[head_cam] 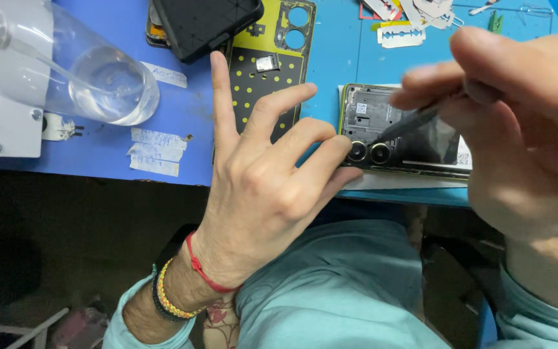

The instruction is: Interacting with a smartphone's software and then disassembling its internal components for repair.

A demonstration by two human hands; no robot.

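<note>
The opened smartphone with its back removed, dark internals and two round camera lenses exposed (398, 139), lies on a white pad at the near edge of the blue work mat (182, 116), where the left hand (259, 187) steadies its lens corner with loosely spread fingertips, gripping nothing. The right hand (518, 123) pinches a slim dark pointed tool (414, 121), tip on the phone's upper board, so the work seems to be prying or unscrewing inside, calling for small, steady pressure; the yellow dotted back cover (269, 71) lies beside
</note>
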